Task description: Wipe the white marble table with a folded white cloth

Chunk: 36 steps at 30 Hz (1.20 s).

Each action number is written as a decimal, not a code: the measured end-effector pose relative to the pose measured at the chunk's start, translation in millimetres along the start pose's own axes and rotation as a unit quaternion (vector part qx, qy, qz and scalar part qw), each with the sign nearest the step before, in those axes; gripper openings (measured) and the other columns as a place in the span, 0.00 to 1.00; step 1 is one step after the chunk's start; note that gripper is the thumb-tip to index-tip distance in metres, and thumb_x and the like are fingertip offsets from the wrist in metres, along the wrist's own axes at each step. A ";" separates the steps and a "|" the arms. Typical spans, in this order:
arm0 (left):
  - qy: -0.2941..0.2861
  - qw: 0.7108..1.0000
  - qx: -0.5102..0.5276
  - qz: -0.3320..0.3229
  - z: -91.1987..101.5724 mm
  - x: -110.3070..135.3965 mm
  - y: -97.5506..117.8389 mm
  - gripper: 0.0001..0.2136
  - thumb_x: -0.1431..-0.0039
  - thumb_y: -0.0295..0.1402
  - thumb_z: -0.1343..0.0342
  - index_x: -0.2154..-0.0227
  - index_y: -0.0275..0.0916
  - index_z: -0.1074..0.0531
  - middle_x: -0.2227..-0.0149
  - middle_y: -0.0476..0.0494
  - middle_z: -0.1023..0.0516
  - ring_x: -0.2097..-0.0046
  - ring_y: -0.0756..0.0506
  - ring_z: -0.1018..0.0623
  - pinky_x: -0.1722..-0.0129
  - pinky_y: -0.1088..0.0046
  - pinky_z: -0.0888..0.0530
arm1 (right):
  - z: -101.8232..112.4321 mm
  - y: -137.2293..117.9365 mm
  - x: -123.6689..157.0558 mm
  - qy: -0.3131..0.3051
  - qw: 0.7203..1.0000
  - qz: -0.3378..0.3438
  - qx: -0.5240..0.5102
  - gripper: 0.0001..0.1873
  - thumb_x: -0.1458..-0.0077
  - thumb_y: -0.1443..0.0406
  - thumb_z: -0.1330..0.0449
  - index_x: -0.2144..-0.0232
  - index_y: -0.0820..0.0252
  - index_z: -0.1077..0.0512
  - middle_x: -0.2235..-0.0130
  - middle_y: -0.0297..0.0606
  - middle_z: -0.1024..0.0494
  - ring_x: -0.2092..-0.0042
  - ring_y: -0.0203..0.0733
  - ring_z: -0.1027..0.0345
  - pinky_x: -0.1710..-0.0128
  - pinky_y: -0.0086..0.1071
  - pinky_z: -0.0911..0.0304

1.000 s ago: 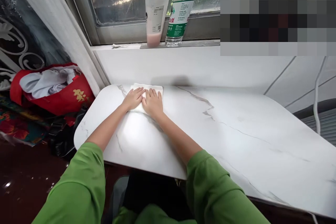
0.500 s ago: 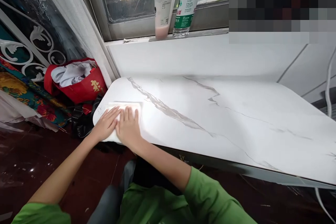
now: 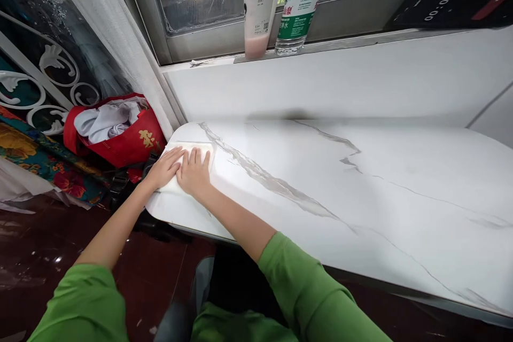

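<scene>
A folded white cloth (image 3: pixel 173 186) lies flat at the left end of a white marble-patterned tabletop (image 3: pixel 256 208). My left hand (image 3: pixel 164 169) rests on the cloth's left part, fingers stretched forward. Beside it, my right hand (image 3: pixel 194 172) presses flat on the cloth with its fingers slightly spread. The two hands are side by side, nearly touching, and cover much of the cloth.
On the window sill stand a plastic cup (image 3: pixel 262 16) with pink liquid and a water bottle (image 3: pixel 300 13). A dark screen (image 3: pixel 452 0) is at the upper right. Left of the table sits a red bag (image 3: pixel 124 144) of clothes, beside a white curtain (image 3: pixel 108 26).
Both hands have slid the cloth away from the table's near edge, towards the wall. The view has shifted a little, so the cup and bottle appear further right.
</scene>
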<state>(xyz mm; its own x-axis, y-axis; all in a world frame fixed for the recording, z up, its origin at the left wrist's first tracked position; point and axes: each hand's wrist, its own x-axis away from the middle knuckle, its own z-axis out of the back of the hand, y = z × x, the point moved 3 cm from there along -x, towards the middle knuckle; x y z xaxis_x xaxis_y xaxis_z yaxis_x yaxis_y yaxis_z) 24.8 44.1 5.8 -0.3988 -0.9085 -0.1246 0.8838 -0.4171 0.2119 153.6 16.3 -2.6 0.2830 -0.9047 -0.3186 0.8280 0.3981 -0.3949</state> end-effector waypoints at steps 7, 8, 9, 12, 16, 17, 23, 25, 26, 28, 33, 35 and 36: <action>-0.004 1.000 0.005 -0.012 -12.4 -98.9 -25.2 0.23 0.37 0.35 0.60 0.39 0.39 0.38 0.34 0.43 0.41 0.33 0.46 0.43 0.34 0.60 0.48 | -9.6 52.5 -75.7 -0.002 0.999 -0.040 0.006 0.31 0.38 0.63 0.57 0.37 0.78 0.45 0.35 0.62 0.45 0.33 0.59 0.56 0.36 0.58 0.67; -0.004 1.000 0.004 -0.018 -14.1 -111.3 -28.6 0.23 0.37 0.35 0.60 0.40 0.39 0.38 0.34 0.43 0.41 0.33 0.46 0.43 0.34 0.60 0.48 | -10.5 58.5 -84.8 0.000 0.999 -0.046 0.009 0.31 0.38 0.63 0.57 0.37 0.79 0.45 0.35 0.62 0.45 0.33 0.59 0.56 0.36 0.57 0.67; -0.003 1.000 0.003 -0.022 -15.7 -122.9 -31.9 0.23 0.37 0.35 0.59 0.40 0.39 0.38 0.35 0.43 0.40 0.34 0.46 0.42 0.34 0.60 0.47 | -11.5 64.0 -93.6 0.001 0.999 -0.051 0.012 0.31 0.38 0.63 0.57 0.37 0.79 0.44 0.35 0.63 0.45 0.33 0.59 0.56 0.36 0.57 0.67; 0.001 1.000 -0.002 -0.027 -19.8 -153.2 -41.0 0.24 0.37 0.34 0.59 0.39 0.38 0.39 0.35 0.43 0.40 0.34 0.45 0.42 0.34 0.60 0.46 | -14.8 79.2 -117.6 0.008 0.998 -0.060 0.020 0.31 0.38 0.63 0.57 0.37 0.78 0.44 0.35 0.62 0.44 0.33 0.59 0.55 0.36 0.56 0.67; 0.006 0.999 -0.007 -0.036 -22.7 -182.5 -48.0 0.24 0.37 0.34 0.59 0.39 0.37 0.38 0.35 0.42 0.39 0.34 0.44 0.41 0.35 0.63 0.45 | -18.0 95.2 -142.5 0.017 0.997 -0.066 0.028 0.30 0.38 0.63 0.57 0.38 0.78 0.43 0.35 0.61 0.43 0.34 0.59 0.54 0.37 0.58 0.67; 0.007 0.999 -0.007 -0.039 -22.9 -187.6 -49.0 0.24 0.37 0.35 0.59 0.40 0.38 0.38 0.36 0.43 0.38 0.35 0.44 0.40 0.35 0.63 0.44 | -18.4 98.0 -147.0 0.017 0.997 -0.067 0.030 0.30 0.38 0.63 0.57 0.38 0.78 0.43 0.35 0.61 0.43 0.34 0.59 0.54 0.37 0.57 0.66; 0.015 0.999 0.000 -0.050 -22.6 -198.1 -50.4 0.23 0.37 0.35 0.59 0.40 0.37 0.36 0.38 0.43 0.35 0.37 0.43 0.36 0.36 0.65 0.41 | -19.7 105.0 -157.5 0.014 0.997 -0.065 0.035 0.30 0.38 0.63 0.57 0.38 0.78 0.43 0.36 0.61 0.42 0.34 0.59 0.53 0.37 0.57 0.66; 0.013 0.999 -0.006 -0.045 -23.0 -195.6 -49.1 0.23 0.36 0.34 0.60 0.40 0.37 0.38 0.37 0.44 0.36 0.36 0.44 0.38 0.36 0.65 0.42 | -20.8 106.0 -156.3 0.013 0.997 -0.062 0.033 0.30 0.37 0.63 0.57 0.38 0.78 0.43 0.36 0.61 0.43 0.34 0.58 0.54 0.36 0.55 0.66; 0.011 0.999 -0.011 -0.040 -23.2 -193.6 -47.8 0.23 0.36 0.34 0.60 0.39 0.38 0.38 0.36 0.44 0.37 0.35 0.44 0.39 0.36 0.64 0.43 | -21.3 106.5 -155.0 0.013 0.998 -0.059 0.032 0.30 0.37 0.63 0.57 0.38 0.78 0.44 0.35 0.60 0.43 0.34 0.57 0.54 0.36 0.54 0.67; 0.008 0.999 -0.020 -0.026 -23.5 -187.9 -44.1 0.24 0.36 0.33 0.60 0.38 0.38 0.40 0.35 0.45 0.40 0.34 0.45 0.41 0.35 0.63 0.45 | -21.6 106.7 -150.8 0.015 0.998 -0.052 0.030 0.30 0.37 0.63 0.57 0.37 0.77 0.44 0.35 0.59 0.43 0.33 0.56 0.55 0.35 0.52 0.67; 0.006 0.999 -0.036 0.004 -23.5 -162.3 -28.8 0.24 0.35 0.33 0.61 0.37 0.36 0.42 0.34 0.42 0.43 0.33 0.45 0.44 0.34 0.62 0.47 | -16.4 100.7 -127.9 0.009 0.999 -0.036 0.023 0.30 0.36 0.62 0.56 0.37 0.74 0.44 0.35 0.58 0.44 0.33 0.54 0.55 0.35 0.50 0.67; 0.013 0.999 -0.041 0.004 -23.5 -145.9 -20.6 0.23 0.35 0.33 0.61 0.38 0.37 0.42 0.33 0.42 0.43 0.33 0.45 0.44 0.35 0.62 0.47 | -12.1 95.2 -111.8 0.008 0.999 -0.029 0.027 0.29 0.36 0.62 0.55 0.37 0.74 0.43 0.35 0.58 0.44 0.33 0.54 0.55 0.35 0.50 0.67; 0.017 0.999 -0.044 0.001 -23.5 -136.3 -15.6 0.23 0.35 0.33 0.61 0.38 0.38 0.41 0.34 0.42 0.43 0.33 0.45 0.44 0.35 0.61 0.47 | -9.7 92.1 -102.0 0.009 0.999 -0.025 0.029 0.29 0.36 0.62 0.55 0.37 0.74 0.43 0.35 0.58 0.44 0.33 0.54 0.55 0.35 0.50 0.67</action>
<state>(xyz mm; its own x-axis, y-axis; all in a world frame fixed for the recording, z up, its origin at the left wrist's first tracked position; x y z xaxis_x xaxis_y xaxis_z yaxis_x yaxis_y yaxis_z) 71.1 175.0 -3.3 -0.3898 -0.9073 -0.1577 0.9031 -0.4101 0.1271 196.4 146.8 -14.8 0.2327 -0.9199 -0.3156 0.8680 0.3428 -0.3593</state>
